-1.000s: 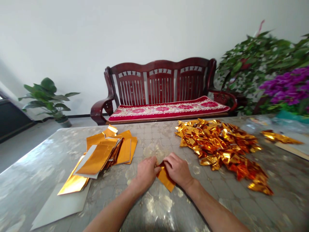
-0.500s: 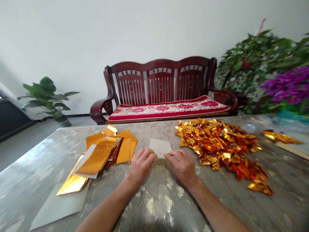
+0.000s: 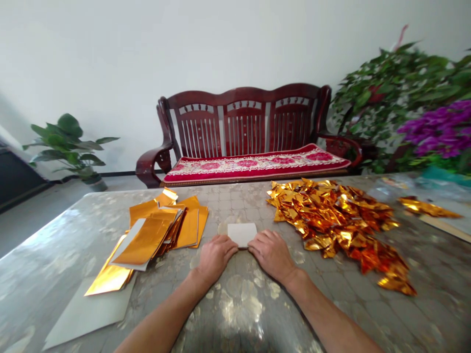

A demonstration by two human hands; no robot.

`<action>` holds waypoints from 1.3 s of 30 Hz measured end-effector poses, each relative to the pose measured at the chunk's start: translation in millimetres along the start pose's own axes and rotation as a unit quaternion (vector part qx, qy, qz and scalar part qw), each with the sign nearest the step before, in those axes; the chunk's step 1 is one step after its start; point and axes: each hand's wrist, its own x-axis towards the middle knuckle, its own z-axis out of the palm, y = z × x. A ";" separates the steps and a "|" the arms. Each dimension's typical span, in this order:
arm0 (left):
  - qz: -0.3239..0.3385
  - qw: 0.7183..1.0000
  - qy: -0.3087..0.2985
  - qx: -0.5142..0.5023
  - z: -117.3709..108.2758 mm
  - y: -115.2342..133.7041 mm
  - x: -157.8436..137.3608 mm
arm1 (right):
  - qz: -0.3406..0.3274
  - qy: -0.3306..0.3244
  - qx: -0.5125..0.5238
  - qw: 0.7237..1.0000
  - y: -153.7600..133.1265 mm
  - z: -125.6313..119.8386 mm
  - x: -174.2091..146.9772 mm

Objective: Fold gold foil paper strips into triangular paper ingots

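A small sheet of paper (image 3: 242,234), pale side up, lies on the table in front of me, its near edge between my hands. My left hand (image 3: 218,254) has its fingers closed on the near left corner. At the near right corner, my right hand (image 3: 271,254) grips the sheet in the same way, thumb tucked beneath. Left of my hands is a loose stack of gold foil paper (image 3: 149,240), some sheets showing their grey-white backs. To the right spreads a heap of folded gold foil pieces (image 3: 331,211).
The patterned table (image 3: 243,304) extends all round my hands. Pale sheets (image 3: 91,314) lie under the gold stack. Clear plastic (image 3: 392,189) and one longer gold piece (image 3: 430,208) are at far right. Beyond stand a wooden bench (image 3: 243,127) and potted plants (image 3: 69,142).
The sheet's near edge has come slightly toward me and down, and the paper now looks flatter and shorter. Both hands have lowered, fingers flatter against the table.
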 end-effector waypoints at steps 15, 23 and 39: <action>-0.182 0.982 0.014 -0.052 3.2 -3.4 11.7 | 0.133 -0.031 0.083 0.987 -1.5 5.3 8.6; -0.162 0.987 0.009 0.002 3.2 -1.2 16.3 | 0.153 -0.037 0.056 0.986 -3.6 6.0 9.4; -0.145 0.988 0.007 0.056 6.1 0.7 16.3 | 0.169 -0.050 0.054 0.983 -3.6 5.9 11.4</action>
